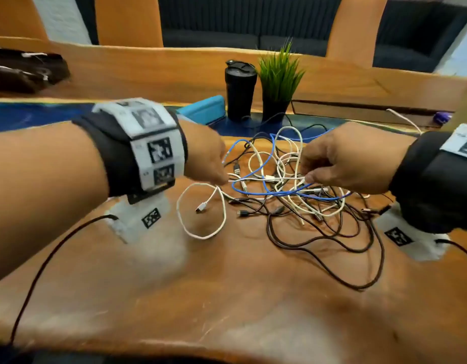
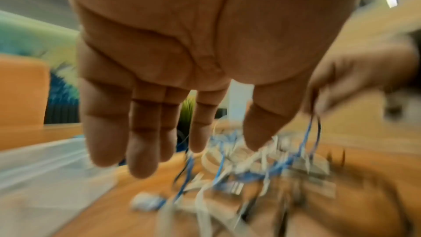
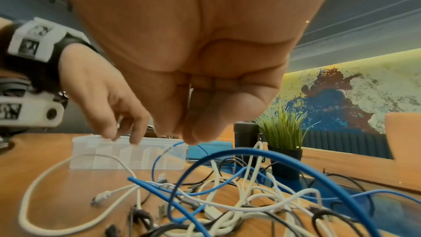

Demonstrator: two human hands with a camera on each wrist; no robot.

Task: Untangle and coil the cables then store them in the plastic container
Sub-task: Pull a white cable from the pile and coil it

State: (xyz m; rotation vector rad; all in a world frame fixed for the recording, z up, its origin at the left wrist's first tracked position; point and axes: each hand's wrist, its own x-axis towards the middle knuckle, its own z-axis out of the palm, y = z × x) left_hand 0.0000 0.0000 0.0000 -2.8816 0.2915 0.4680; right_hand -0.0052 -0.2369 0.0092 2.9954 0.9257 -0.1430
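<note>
A tangle of blue, white and black cables (image 1: pixel 292 195) lies mid-table. My right hand (image 1: pixel 307 178) pinches a blue cable (image 1: pixel 253 191) at the tangle's right side, lifting a strand; the right wrist view shows its fingertips (image 3: pixel 189 132) pressed together above the blue cable (image 3: pixel 227 156). My left hand (image 1: pixel 223 177) hovers at the tangle's left edge, fingers (image 2: pixel 143 150) straight and spread, holding nothing. A white cable loop (image 1: pixel 200 216) lies free below it. The clear plastic container (image 3: pixel 127 154) stands behind the left hand, hidden by my wrist in the head view.
A black tumbler (image 1: pixel 240 90) and a potted grass plant (image 1: pixel 278 82) stand behind the tangle, with a teal box (image 1: pixel 203 109) to their left. A dark bag (image 1: pixel 25 69) lies at the far left. Bare wooden table (image 1: pixel 227 298) stretches toward me.
</note>
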